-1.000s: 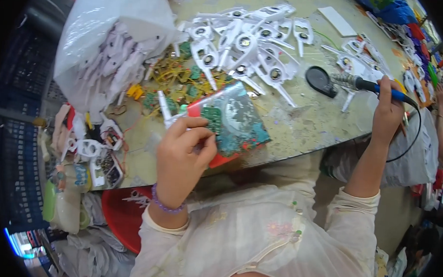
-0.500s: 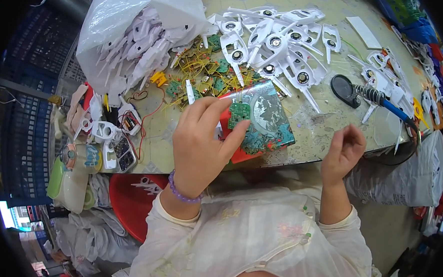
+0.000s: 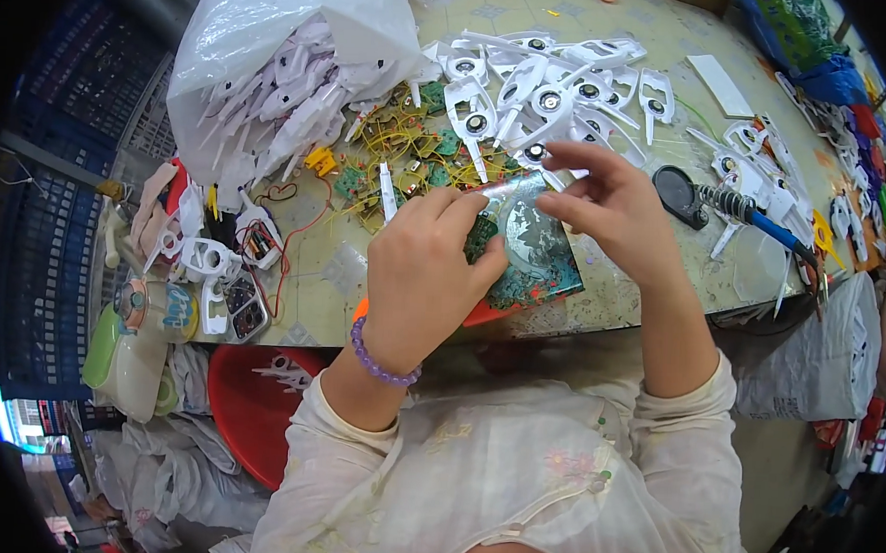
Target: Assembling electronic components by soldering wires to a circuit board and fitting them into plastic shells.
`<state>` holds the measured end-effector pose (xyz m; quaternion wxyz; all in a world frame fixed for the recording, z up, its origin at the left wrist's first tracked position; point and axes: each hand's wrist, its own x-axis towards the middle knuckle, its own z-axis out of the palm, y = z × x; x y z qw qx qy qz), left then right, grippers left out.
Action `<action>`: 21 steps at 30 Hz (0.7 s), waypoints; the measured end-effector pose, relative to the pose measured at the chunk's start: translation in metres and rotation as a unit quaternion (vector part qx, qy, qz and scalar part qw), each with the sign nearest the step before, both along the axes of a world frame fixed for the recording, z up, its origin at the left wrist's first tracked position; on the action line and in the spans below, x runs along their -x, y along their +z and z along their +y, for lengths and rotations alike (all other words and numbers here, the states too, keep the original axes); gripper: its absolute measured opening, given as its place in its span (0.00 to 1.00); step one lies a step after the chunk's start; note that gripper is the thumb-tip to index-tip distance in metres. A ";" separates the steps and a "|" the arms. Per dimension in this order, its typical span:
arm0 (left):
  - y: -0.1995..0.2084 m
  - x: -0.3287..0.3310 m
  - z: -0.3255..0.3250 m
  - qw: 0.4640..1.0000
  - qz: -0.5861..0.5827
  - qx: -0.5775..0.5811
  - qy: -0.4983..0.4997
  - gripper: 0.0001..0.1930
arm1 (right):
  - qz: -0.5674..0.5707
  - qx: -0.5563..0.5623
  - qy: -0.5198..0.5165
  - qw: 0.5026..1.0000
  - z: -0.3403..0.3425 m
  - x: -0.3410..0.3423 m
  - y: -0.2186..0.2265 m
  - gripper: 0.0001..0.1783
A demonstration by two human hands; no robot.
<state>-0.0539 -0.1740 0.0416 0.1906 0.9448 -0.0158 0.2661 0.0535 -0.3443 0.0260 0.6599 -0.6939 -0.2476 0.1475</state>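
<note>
A small green circuit board (image 3: pixel 480 236) is pinched between the thumb and fingers of my left hand (image 3: pixel 421 270), partly hidden by them. It sits above a worn, solder-spattered board with a pale round patch (image 3: pixel 529 226) at the table's front edge. My right hand (image 3: pixel 616 221) is raised over the right side of that board, fingers apart and nothing visible in them. Just beyond its fingertips lies a heap of white plastic shells (image 3: pixel 550 100) with round black speakers. Behind my left hand, a pile of green circuit boards with yellow wires (image 3: pixel 410 140) spreads across the table.
A translucent bag of white plastic parts (image 3: pixel 293 78) stands far left. To the right, a blue-handled soldering iron (image 3: pixel 781 234) rests in a coil holder beside a black round dish (image 3: pixel 680 194). A red stool (image 3: pixel 246 406) is below the table's left edge.
My right hand has moved left and forward from the table's right front, over the worn board toward the white shells. My left hand keeps its pinch on the circuit board and has shifted slightly right.
</note>
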 end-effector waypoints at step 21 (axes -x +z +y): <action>-0.031 0.037 0.064 0.918 -0.111 0.357 -0.134 0.14 | 0.002 -0.078 0.167 0.983 0.057 0.033 0.024 0.10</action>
